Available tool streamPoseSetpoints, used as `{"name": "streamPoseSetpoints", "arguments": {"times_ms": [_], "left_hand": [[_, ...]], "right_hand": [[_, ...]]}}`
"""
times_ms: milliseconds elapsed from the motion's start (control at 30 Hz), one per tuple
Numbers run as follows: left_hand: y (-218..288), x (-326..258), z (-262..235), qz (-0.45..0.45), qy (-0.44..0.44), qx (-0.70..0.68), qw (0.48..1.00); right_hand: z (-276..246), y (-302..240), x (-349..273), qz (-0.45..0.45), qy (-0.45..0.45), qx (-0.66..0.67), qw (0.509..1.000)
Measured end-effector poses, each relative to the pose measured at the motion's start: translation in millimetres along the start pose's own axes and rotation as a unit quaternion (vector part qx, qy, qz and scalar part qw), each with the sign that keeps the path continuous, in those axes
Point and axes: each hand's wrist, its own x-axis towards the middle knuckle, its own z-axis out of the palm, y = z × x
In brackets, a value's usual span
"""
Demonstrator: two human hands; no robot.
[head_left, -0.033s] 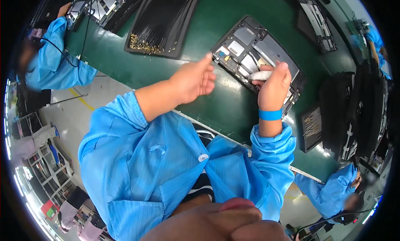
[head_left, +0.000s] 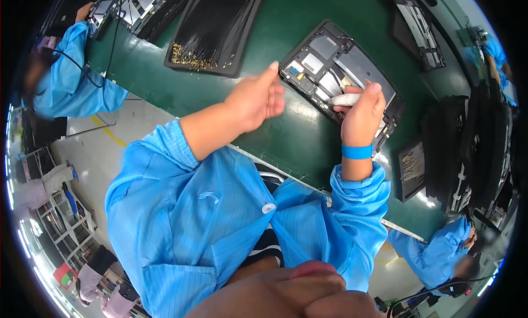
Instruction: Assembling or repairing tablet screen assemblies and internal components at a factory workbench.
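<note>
An opened flat electronic device, dark-framed with grey and white parts inside, lies tilted on the green table in front of me. My right hand, with a blue band at its wrist, rests over the device's near edge, fingers curled. A white, rounded piece shows at those fingers; whether it is a finger cover or something held, I cannot tell. My left hand hovers above the table just left of the device. Its thumb points up toward the device's left corner, its fingers are loosely bent and apart, and nothing is in it.
A black tray of thin, gold-tipped black cables lies beyond my left hand. More opened devices stand at the far left, near a co-worker's hand. Another device lies far right. A smaller tray and dark stacked pieces sit at right.
My left hand has shifted slightly up and its thumb has risen a little. My right hand and the device look unmoved.
</note>
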Motion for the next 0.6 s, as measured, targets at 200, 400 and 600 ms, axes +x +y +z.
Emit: {"name": "streamPoseSetpoints", "arguments": {"times_ms": [200, 400, 600], "left_hand": [[9.2, -1.9, -3.1, 0.147, 0.018, 0.045, 0.988], [-5.3, -22.0, -13.0, -0.145, -0.172, 0.164, 0.96], [1.4, -2.8, -13.4, -0.121, -0.172, 0.132, 0.969]], "right_hand": [[-1.7, -0.9, 1.2, -0.005, -0.005, -0.014, 1.0], [-2.3, -0.2, 1.7, -0.001, -0.009, 0.001, 1.0], [-0.4, -4.6, 10.8, 0.048, -0.042, 0.025, 0.998]]}}
